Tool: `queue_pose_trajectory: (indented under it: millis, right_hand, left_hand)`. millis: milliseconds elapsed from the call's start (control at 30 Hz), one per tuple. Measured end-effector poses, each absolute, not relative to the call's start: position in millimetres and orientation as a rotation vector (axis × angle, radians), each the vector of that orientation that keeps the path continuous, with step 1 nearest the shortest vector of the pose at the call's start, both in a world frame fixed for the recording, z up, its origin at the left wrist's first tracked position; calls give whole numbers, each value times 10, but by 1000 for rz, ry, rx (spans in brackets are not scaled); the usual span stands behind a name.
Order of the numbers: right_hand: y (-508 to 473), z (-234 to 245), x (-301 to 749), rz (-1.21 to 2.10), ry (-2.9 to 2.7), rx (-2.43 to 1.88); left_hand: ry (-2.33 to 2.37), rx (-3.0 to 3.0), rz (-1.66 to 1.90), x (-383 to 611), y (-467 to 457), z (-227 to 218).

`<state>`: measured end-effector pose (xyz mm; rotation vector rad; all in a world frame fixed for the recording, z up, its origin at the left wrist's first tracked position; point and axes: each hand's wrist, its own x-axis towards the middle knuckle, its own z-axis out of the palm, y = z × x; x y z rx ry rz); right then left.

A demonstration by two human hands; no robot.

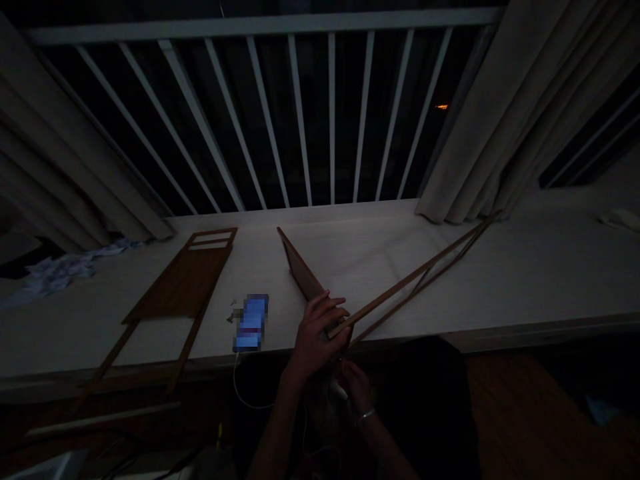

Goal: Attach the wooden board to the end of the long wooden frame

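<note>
A brown wooden panel (303,270) stands on its edge on the white ledge (500,280). My left hand (317,330) grips its near end, fingers curled over the top edge. Two long thin wooden slats (420,277) run from that end up to the right, towards the curtain. My right hand (354,385), with a bracelet on the wrist, is just below the ledge under the panel's near end. Its fingers are closed round something small and pale that the darkness hides.
A second wooden frame panel (185,280) lies flat on the ledge at left, its legs overhanging the edge. A phone (251,322) with a lit screen and a hanging cable lies beside my left hand. White railing (300,133) and curtains (480,133) stand behind. Crumpled paper (65,270) sits far left.
</note>
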<state>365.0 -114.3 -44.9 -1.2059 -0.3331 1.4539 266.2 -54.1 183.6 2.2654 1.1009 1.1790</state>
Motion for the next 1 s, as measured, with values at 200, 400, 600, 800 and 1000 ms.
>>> queue_pose_trajectory:
  millis: [200, 400, 600, 800, 1000]
  right_hand:
    - [-1128, -477, 3665, 1511, -267, -1176]
    - [-1120, -531, 3710, 1559, -243, -1144]
    - [-1117, -397, 3720, 1536, -277, -1155]
    - [-1112, -327, 3728, 1551, -301, -1151]
    - [-1095, -427, 3720, 1536, -285, -1167]
  left_hand:
    - [1103, 2307, 1087, 2612, -577, 1905]
    - [1154, 2288, 1083, 2612, -609, 1912]
    - [1168, 2295, 1106, 2620, -611, 1891]
    - [1170, 2327, 1110, 2630, -622, 1891]
    - [1159, 2384, 1080, 2632, -611, 1883]
